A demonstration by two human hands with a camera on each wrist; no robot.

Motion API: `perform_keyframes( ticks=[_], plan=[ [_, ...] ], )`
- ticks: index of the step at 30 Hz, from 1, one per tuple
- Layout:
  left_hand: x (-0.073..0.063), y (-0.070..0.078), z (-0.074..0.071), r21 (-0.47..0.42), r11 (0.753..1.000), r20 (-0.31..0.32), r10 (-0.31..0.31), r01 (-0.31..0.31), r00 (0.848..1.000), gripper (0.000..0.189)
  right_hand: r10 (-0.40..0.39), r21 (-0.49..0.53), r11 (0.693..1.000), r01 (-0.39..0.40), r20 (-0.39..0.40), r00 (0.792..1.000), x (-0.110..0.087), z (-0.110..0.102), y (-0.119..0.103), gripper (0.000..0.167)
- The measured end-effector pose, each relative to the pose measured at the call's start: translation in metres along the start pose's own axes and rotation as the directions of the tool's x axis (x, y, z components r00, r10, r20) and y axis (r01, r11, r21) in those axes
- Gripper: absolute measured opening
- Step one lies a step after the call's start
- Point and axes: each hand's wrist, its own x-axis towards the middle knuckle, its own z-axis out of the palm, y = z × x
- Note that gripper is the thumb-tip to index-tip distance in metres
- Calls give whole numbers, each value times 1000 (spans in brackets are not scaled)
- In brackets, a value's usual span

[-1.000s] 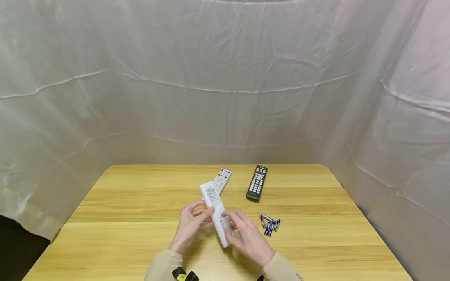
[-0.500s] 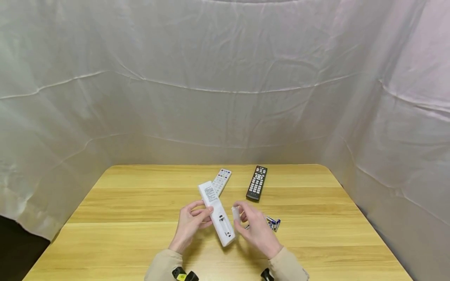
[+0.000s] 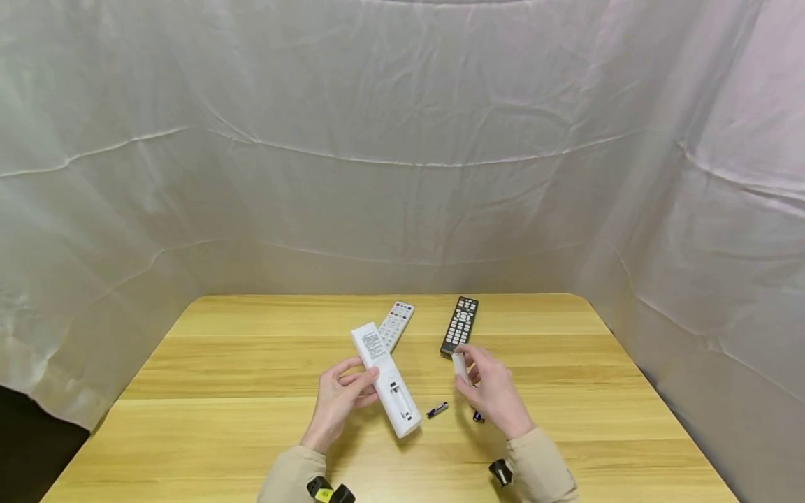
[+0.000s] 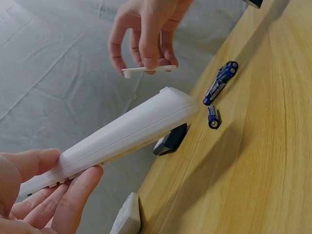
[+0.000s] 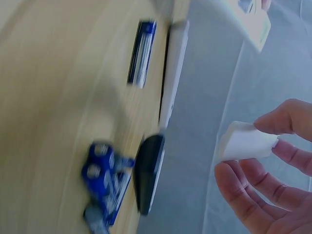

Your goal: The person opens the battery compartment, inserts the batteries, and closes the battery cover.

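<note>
My left hand [image 3: 342, 398] grips a white remote control [image 3: 386, 374], thumb on its back and fingers beneath. The remote is back side up, tilted above the table, and its uncovered battery compartment [image 3: 401, 402] shows no batteries. My right hand [image 3: 497, 395] pinches a small white battery cover [image 5: 246, 141] between thumb and fingers, held in the air right of the remote. A single blue-and-silver battery [image 3: 437, 410] lies on the table between the hands. Further batteries [image 5: 100, 178] lie in a cluster below my right hand, mostly hidden by it in the head view.
A second white remote [image 3: 396, 323] lies buttons up behind the held one. The black remote [image 3: 460, 325] rests to its right, just beyond my right hand. Grey cloth [image 3: 402, 209] hangs around the wooden table [image 3: 220, 405].
My right hand has lifted the battery cover off the remote and carried it to the right, baring the compartment. The lone battery has come into view. My left hand has stayed nearly still.
</note>
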Motion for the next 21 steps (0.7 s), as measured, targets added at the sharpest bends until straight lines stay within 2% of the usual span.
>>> perform_keyframes(
  ticks=[10, 21],
  plan=[
    [0, 0, 0, -8, 1000, -5, -3, 3, 1000, 43, 101, -46, 994, -100, 15, 995, 2, -16, 24, 45],
    [1, -1, -2, -31, 999, -15, -8, 7, 1000, 43, 243, -82, 968, -237, 70, 968, 0, -27, 43, 49]
  ],
)
